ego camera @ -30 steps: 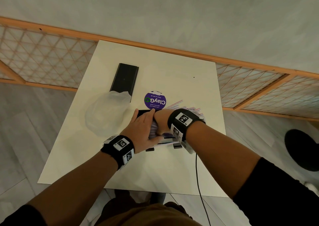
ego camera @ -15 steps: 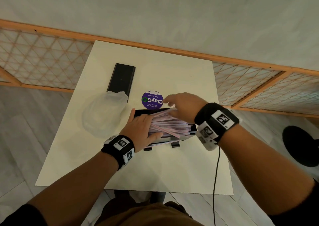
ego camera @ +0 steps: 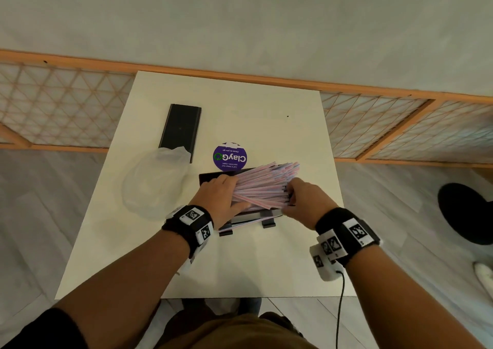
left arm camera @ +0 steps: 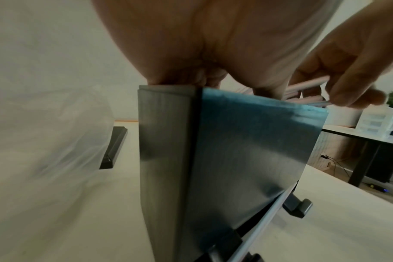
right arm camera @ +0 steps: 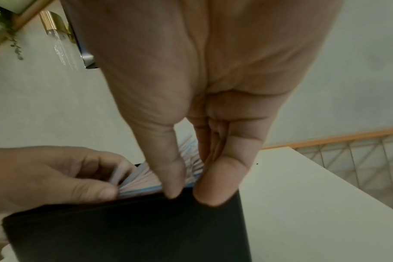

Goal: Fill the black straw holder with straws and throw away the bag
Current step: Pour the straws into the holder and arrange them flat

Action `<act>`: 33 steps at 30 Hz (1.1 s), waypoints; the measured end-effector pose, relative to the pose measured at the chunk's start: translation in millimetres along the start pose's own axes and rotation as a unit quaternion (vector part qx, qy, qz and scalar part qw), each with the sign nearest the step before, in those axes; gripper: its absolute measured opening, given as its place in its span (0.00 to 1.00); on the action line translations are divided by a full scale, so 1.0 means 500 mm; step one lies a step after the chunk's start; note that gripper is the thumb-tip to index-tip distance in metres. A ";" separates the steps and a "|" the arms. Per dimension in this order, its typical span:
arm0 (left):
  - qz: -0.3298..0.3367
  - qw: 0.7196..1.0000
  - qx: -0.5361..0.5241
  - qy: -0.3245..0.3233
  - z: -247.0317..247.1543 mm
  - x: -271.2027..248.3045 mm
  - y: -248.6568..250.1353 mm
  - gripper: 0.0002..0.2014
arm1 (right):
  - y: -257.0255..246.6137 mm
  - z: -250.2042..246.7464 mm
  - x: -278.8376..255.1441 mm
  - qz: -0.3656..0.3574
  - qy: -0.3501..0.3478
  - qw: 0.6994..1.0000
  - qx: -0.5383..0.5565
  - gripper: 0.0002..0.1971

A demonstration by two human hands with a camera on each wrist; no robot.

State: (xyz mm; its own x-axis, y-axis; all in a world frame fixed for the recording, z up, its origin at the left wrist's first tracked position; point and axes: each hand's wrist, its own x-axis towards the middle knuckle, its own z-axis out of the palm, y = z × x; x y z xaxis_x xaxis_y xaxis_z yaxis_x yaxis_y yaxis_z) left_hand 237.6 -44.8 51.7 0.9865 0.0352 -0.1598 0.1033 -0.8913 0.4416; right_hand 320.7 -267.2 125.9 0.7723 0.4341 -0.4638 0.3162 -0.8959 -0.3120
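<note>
Seating straws [ego camera: 262,186] in the black straw holder [ego camera: 213,177], mid-surface [ego camera: 266,263].
Left hand [ego camera: 218,199] curls over their left ends; right hand [ego camera: 306,204] pinches the right ends at the holder's edge. Straws fan out far-right, not level. Best bet: square the ends, press down evenly, don't tip the holder. Empty bag [ego camera: 154,183] lies left, not yet binned.

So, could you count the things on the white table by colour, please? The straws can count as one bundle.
Black: 2, the straw holder and the flat lid
Purple: 1, the round sticker
Clear: 1, the plastic bag
Pink and blue striped: 1, the bundle of straws
Total: 5
</note>
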 end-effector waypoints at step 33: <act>0.024 0.997 0.029 0.061 -0.011 -0.028 0.010 0.21 | -0.017 0.039 0.027 -0.138 -0.007 0.985 -0.108 0.13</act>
State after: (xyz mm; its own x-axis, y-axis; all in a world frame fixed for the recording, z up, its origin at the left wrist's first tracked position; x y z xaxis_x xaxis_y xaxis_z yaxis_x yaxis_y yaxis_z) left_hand 224.8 -47.3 61.3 0.9986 0.0439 -0.0302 0.0523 -0.9176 0.3939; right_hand 317.6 -252.1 106.0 0.6331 0.6637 -0.3983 0.6236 -0.7422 -0.2456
